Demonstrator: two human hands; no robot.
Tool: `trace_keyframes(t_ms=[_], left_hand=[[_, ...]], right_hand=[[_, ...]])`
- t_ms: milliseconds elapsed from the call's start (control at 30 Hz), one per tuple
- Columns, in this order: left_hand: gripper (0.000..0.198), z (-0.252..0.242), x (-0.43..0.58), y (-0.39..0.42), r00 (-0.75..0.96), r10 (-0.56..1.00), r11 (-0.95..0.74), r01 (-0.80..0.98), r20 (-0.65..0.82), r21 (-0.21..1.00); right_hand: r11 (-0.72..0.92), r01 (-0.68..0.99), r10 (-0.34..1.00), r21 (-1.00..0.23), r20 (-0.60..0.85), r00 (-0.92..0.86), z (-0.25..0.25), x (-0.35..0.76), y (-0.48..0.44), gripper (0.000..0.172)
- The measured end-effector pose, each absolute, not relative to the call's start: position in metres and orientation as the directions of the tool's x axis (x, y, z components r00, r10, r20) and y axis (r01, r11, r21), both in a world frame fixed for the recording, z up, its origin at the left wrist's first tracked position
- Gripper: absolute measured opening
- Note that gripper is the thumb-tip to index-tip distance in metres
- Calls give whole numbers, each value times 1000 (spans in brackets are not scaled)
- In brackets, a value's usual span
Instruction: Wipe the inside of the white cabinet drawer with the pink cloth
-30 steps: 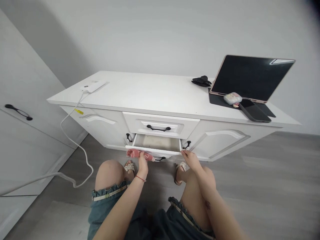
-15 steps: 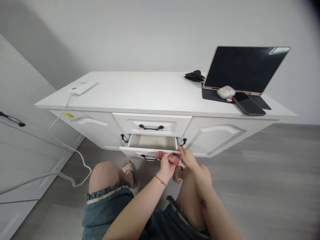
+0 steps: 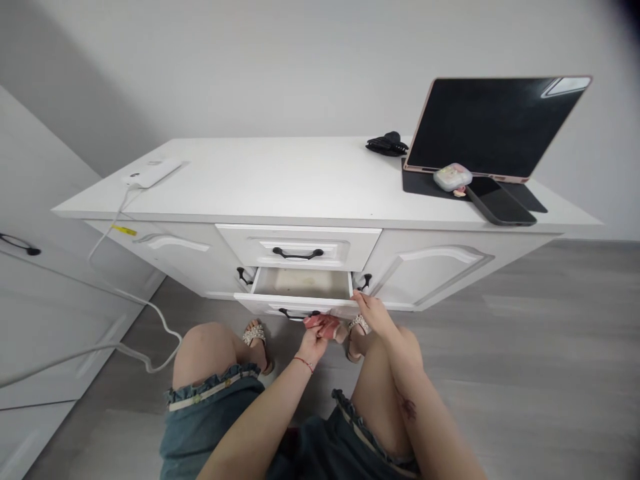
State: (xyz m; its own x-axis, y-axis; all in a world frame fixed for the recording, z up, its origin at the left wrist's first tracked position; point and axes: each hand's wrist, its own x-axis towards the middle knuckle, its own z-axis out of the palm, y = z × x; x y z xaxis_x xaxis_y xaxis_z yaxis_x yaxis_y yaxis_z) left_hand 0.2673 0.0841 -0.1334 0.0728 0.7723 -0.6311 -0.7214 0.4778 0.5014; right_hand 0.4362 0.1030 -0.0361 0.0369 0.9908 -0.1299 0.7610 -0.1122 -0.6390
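The lower drawer (image 3: 320, 285) of the white cabinet stands pulled out, and the visible part of its bottom is bare. At the right corner of its front panel is my right hand (image 3: 373, 312), fingers closed over the top edge. My left hand (image 3: 314, 343) is low in front of the drawer, closed around a soft-looking red-and-pink bundle (image 3: 327, 327). A paler end of the bundle sticks out to the right. Whether it is cloth or a wrapped packet I cannot tell. The black handle (image 3: 293, 313) of the drawer lies just beside the bundle.
Over it is a shut drawer (image 3: 299, 248). On the cabinet top (image 3: 280, 180) stand a tablet (image 3: 500, 127), an earphone case (image 3: 453, 177), a phone (image 3: 500, 201), a black hair clip (image 3: 387, 144) and a white device (image 3: 153, 173). Its cable (image 3: 163, 313) hangs at the left. My knees flank the drawer.
My left hand has moved down and left with the red-and-pink bundle, away from my right hand. My right hand stays at the drawer's corner. The camera view has shifted slightly.
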Motion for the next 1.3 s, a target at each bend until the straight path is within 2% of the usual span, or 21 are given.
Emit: trace_keyframes(t_ms=[233, 467, 667, 867, 1000, 1067, 1300], left_hand=[[22, -127, 184, 96, -131, 733, 369, -748, -667, 552], [17, -91, 113, 118, -220, 726, 264, -785, -652, 560], [22, -52, 109, 122, -266, 746, 152, -825, -610, 545], [28, -16, 147, 108, -137, 794, 175, -882, -593, 437], [31, -9, 183, 99, 116, 808, 254, -953, -577, 165], [32, -8, 201, 97, 180, 800, 274, -958, -572, 83], [29, -10, 240, 100, 210, 717, 415, -895, -665, 165]], right_hand=[[-108, 782, 991, -613, -125, 38, -35, 434, 104, 48], [-108, 807, 991, -581, -126, 42, -35, 432, 105, 46], [-106, 816, 991, -569, -129, 39, -34, 431, 105, 47], [-95, 824, 992, -559, -121, 32, -34, 430, 105, 45], [-87, 835, 993, -543, -114, 29, -36, 431, 106, 43], [-84, 840, 993, -537, -111, 29, -37, 431, 106, 42], [-75, 851, 995, -519, -98, 28, -37, 430, 105, 40]])
